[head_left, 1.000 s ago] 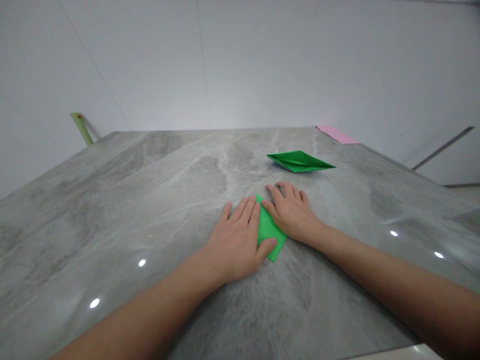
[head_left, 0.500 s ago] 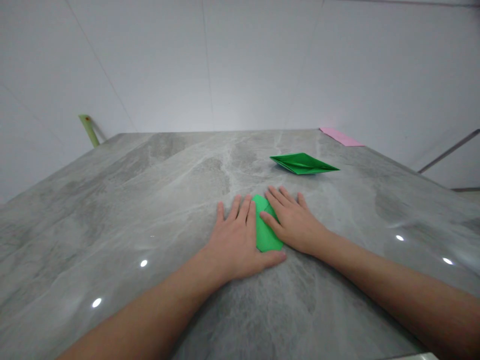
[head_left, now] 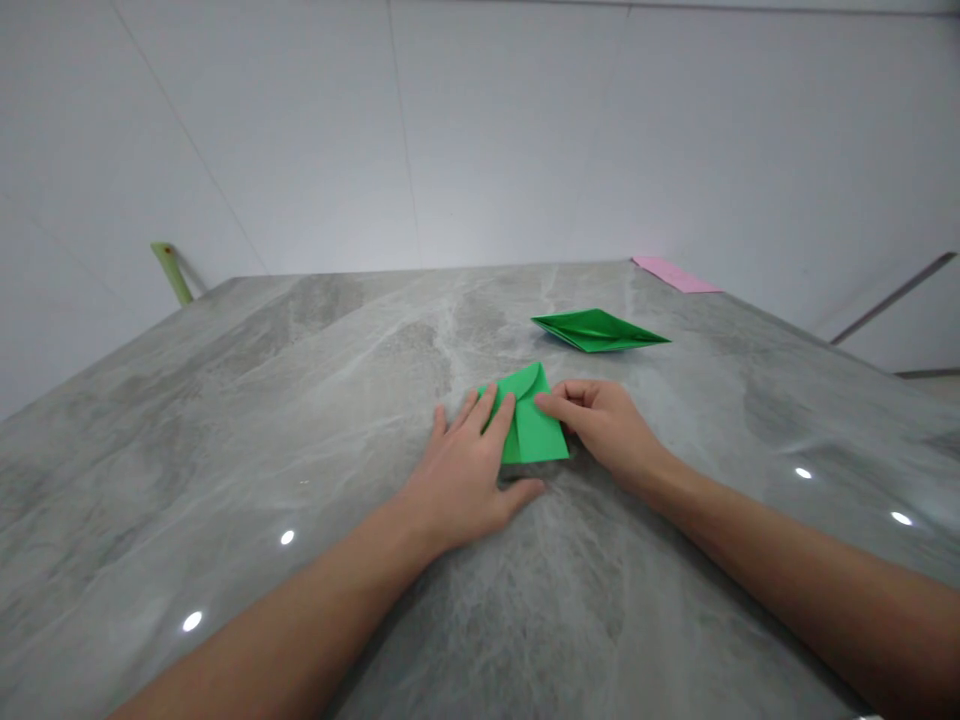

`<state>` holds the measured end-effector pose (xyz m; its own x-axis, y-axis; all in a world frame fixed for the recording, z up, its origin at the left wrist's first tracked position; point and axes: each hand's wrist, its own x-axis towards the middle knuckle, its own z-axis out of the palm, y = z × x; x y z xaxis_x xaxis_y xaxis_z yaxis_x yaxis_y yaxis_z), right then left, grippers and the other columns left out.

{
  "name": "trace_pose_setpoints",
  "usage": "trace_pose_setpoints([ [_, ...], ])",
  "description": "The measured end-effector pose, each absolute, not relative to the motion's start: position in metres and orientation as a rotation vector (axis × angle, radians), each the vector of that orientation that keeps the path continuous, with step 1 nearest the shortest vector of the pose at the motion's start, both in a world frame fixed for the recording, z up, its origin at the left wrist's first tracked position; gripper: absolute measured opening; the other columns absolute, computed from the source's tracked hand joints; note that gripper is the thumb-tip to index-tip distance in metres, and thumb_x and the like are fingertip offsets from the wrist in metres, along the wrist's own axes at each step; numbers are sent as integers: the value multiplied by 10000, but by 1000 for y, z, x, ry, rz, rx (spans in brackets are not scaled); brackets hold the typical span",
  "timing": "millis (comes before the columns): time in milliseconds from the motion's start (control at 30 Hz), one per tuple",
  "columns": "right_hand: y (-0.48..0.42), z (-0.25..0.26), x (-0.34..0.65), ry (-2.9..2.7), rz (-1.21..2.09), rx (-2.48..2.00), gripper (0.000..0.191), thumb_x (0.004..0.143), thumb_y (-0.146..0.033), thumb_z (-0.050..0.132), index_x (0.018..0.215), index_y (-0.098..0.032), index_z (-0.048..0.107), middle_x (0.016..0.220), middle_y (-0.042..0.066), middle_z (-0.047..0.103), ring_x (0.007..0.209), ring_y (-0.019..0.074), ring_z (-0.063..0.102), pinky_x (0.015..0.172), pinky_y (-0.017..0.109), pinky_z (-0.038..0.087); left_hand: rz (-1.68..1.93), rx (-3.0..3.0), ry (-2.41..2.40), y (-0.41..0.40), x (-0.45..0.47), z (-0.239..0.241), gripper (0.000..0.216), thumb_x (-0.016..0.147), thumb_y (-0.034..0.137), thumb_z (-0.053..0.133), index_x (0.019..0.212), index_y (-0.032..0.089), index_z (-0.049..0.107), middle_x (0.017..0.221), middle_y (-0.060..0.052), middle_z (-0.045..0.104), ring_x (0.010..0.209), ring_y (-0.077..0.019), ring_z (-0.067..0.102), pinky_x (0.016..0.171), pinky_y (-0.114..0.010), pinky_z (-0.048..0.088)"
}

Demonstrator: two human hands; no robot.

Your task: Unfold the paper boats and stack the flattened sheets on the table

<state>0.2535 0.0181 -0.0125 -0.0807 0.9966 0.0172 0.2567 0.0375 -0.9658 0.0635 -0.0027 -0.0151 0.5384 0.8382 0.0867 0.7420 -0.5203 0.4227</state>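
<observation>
A folded bright green paper (head_left: 541,432) lies on the grey marbled table, with a loose flap along its upper edge. My left hand (head_left: 469,475) rests with fingers spread over the paper's left part, hiding it, while its thumb lies on the table below. At the right edge, my right hand (head_left: 604,425) pinches the paper between thumb and curled fingers. Just beyond my hands sits a darker green folded paper shape (head_left: 600,330), long and pointed at both ends.
The grey marbled table (head_left: 337,370) reaches back to a white wall (head_left: 300,130). A pink paper (head_left: 677,275) lies at its far right corner. Past the far left edge, a light green strip (head_left: 172,272) stands near the wall.
My right hand has gone from lying flat to pinching the paper's right edge. The green paper shows wider, with a flap lifted. My left hand stays on it, shifted slightly left.
</observation>
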Motion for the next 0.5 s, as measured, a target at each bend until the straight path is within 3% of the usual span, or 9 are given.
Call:
trace_pose_setpoints([
  [100,18,-11,253,-1406,1070,-1191,382,812,-527,631,634,-190,629,624,10,603,577,129,498,574,286,406,751,2280,1251,4,61,-15,542,912,243,449,1438,114,486,1479,-167,514,1367,-318,479,1135,-532,347],
  [167,20,-11,253,-1323,933,-1144,335,811,-522,656,885,-198,699,858,48,692,736,163,582,666,302,463,1014,2037,1290,8,61,-14,386,927,227,422,1207,140,673,1174,-117,727,1100,-279,669,992,-443,488],
  [267,23,-12,253,-1247,897,-1120,540,747,-506,742,1192,-221,627,1168,90,681,953,206,629,777,336,512,1278,1558,1210,12,64,-15,242,885,319,554,875,153,730,836,-52,748,835,-243,697,822,-385,540],
  [333,24,-15,253,-1252,1092,-1058,564,731,-502,767,1200,-220,634,1179,94,698,978,220,656,822,362,532,1297,1264,983,12,68,-15,211,822,342,652,849,146,726,850,-54,750,834,-235,697,827,-381,540],
  [500,20,-18,252,-1222,1379,-979,271,727,-426,810,890,-220,746,869,31,766,730,175,688,719,320,554,1059,935,681,7,71,-11,363,644,289,847,954,126,751,913,-95,773,838,-255,728,860,-412,554],
])
